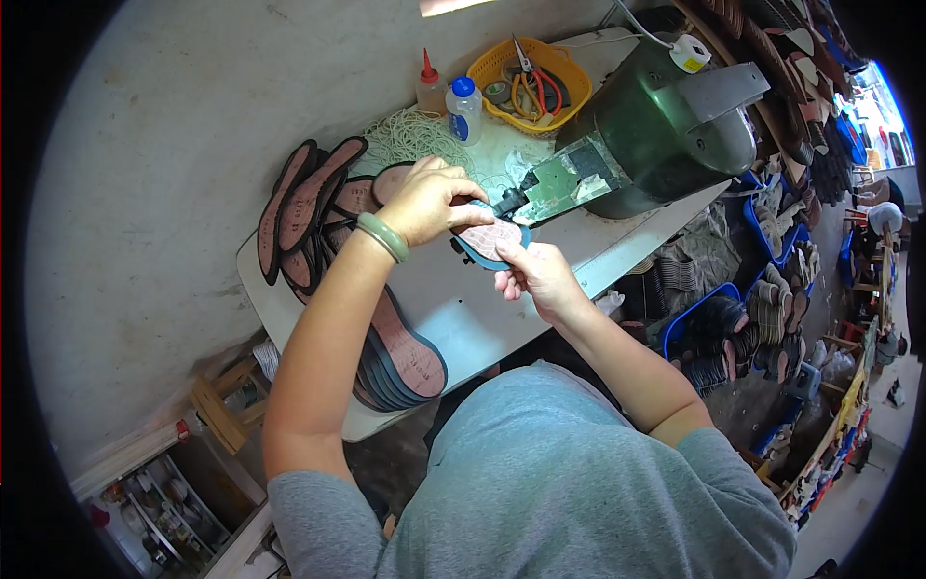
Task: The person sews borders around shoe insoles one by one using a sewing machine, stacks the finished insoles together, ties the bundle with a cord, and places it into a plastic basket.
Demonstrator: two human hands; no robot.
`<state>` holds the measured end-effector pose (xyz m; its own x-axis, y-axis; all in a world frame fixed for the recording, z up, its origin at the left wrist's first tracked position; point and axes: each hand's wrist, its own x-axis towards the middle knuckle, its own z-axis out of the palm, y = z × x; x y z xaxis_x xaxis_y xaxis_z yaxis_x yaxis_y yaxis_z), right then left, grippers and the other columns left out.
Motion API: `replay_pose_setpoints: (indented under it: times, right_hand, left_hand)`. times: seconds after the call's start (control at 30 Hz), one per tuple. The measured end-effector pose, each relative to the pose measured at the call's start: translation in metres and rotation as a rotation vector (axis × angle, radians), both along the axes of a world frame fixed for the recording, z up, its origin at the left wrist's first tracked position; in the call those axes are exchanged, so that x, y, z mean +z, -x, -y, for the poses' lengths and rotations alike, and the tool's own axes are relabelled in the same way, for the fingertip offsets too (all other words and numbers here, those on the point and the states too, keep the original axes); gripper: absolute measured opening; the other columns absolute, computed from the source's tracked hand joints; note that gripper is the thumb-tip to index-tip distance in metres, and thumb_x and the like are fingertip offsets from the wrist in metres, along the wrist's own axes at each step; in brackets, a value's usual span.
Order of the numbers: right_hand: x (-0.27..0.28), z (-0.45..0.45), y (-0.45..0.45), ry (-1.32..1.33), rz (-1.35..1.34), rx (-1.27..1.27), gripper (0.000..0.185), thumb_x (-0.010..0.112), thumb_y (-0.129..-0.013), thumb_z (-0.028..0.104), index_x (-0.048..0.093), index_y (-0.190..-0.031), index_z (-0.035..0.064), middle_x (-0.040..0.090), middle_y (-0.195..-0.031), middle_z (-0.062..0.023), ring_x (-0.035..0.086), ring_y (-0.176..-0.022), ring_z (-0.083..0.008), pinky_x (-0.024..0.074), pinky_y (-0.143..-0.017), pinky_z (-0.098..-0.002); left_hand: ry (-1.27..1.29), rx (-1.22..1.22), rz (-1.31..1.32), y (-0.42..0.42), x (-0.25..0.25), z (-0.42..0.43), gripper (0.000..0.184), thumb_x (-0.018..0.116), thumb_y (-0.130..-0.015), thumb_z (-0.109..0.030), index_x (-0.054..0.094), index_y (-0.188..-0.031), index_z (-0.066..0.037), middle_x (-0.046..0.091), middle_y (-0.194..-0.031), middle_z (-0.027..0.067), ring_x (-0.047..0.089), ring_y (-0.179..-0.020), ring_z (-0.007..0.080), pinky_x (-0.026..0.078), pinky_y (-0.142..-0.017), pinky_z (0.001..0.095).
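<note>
A pink insole with a blue-grey edge [490, 243] is held between my two hands at the head of a green machine [569, 183]. My left hand [429, 201], with a green bangle at its wrist, pinches the insole's upper left edge. On its lower right side, my right hand [533, 274] grips it with the thumb on top and the fingers curled underneath. The machine's dark tip meets the insole's upper edge, and the exact contact point is hidden. Beside my left forearm lies a stack of similar insoles [410, 352].
Dark-edged insoles [313, 207] pile up at the table's left. Behind stand pale cord [410, 138], a red-capped bottle [430, 92], a blue-capped bottle [464, 116] and a yellow basket [482, 69] of tools. Blue crates [690, 314] of soles stand right of the white table [482, 333].
</note>
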<state>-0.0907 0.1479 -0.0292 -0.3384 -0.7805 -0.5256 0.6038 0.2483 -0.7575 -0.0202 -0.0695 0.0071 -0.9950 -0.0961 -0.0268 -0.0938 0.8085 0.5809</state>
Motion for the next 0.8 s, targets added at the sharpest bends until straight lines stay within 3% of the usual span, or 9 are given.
replay_pose_setpoints:
  times: [0.07,0.37,0.43,0.53,0.63,0.7,0.77,0.8]
  right_hand:
    - [0.000,0.006,0.001,-0.013,-0.027,0.013,0.033,0.056,-0.097,0.032,0.064,-0.086,0.0016,0.065,-0.066,-0.0058,0.056,-0.049,-0.0083,0.0418,-0.046,-0.0192]
    - [0.009,0.012,0.013,-0.076,-0.160,0.044,0.034,0.058,-0.097,0.033,0.066,-0.082,0.0026,0.062,-0.060,-0.0039,0.052,-0.043,-0.0069,0.0386,-0.041,-0.0195]
    - [0.011,0.012,0.016,-0.095,-0.196,0.045,0.034,0.058,-0.097,0.033,0.066,-0.081,0.0031,0.062,-0.059,-0.0036,0.051,-0.042,-0.0069,0.0380,-0.040,-0.0200]
    - [0.000,0.003,0.016,0.001,-0.253,0.077,0.034,0.057,-0.098,0.031,0.068,-0.086,0.0013,0.065,-0.065,-0.0034,0.054,-0.049,-0.0065,0.0418,-0.046,-0.0202]
    - [-0.003,-0.011,-0.001,0.079,-0.329,0.140,0.033,0.055,-0.099,0.029,0.069,-0.095,0.0002,0.068,-0.076,-0.0034,0.060,-0.061,-0.0065,0.0472,-0.056,-0.0209]
    - [-0.001,-0.032,-0.020,0.139,-0.205,0.197,0.027,0.056,-0.098,0.023,0.067,-0.109,0.0008,0.069,-0.088,-0.0044,0.062,-0.074,-0.0091,0.0505,-0.068,-0.0240]
    - [0.010,-0.056,-0.032,0.131,-0.312,0.374,0.031,0.061,-0.095,0.021,0.062,-0.120,0.0015,0.068,-0.097,-0.0045,0.062,-0.088,-0.0101,0.0505,-0.080,-0.0261]
    - [0.021,-0.068,-0.035,0.091,-0.264,0.359,0.035,0.063,-0.094,0.019,0.059,-0.123,0.0009,0.067,-0.101,-0.0045,0.061,-0.093,-0.0104,0.0491,-0.084,-0.0265]
  left_hand:
    - [0.043,-0.016,0.043,-0.002,0.006,0.002,0.030,0.067,-0.084,-0.043,0.075,-0.101,-0.019,0.065,-0.090,0.0049,0.052,-0.099,0.0253,0.035,-0.096,0.0377]
    - [-0.004,0.213,-0.007,-0.032,-0.001,-0.025,0.030,0.064,-0.090,-0.033,0.070,-0.112,-0.014,0.064,-0.092,0.0100,0.058,-0.094,0.0290,0.046,-0.085,0.0382]
    - [-0.069,0.286,0.045,-0.035,0.006,-0.037,0.032,0.062,-0.091,-0.029,0.067,-0.117,-0.010,0.068,-0.103,0.0144,0.063,-0.098,0.0312,0.049,-0.086,0.0372]
    - [-0.248,0.453,0.183,-0.037,0.018,-0.053,0.037,0.061,-0.093,-0.025,0.062,-0.124,-0.006,0.066,-0.116,0.0197,0.065,-0.104,0.0312,0.048,-0.091,0.0357]
    - [-0.277,0.552,0.119,-0.042,0.001,-0.063,0.041,0.060,-0.091,-0.033,0.062,-0.124,-0.009,0.066,-0.107,0.0228,0.065,-0.098,0.0367,0.050,-0.085,0.0412]
    - [-0.278,0.543,0.149,-0.043,-0.005,-0.065,0.050,0.060,-0.091,-0.037,0.055,-0.130,-0.006,0.069,-0.098,0.0217,0.066,-0.093,0.0355,0.050,-0.080,0.0411]
    - [-0.366,0.593,0.287,-0.039,0.010,-0.073,0.054,0.060,-0.091,-0.039,0.052,-0.132,-0.005,0.070,-0.091,0.0195,0.067,-0.089,0.0350,0.051,-0.077,0.0410]
    - [-0.440,0.609,0.240,-0.039,-0.005,-0.074,0.058,0.061,-0.091,-0.042,0.050,-0.129,0.000,0.069,-0.081,0.0176,0.067,-0.083,0.0348,0.051,-0.072,0.0418]
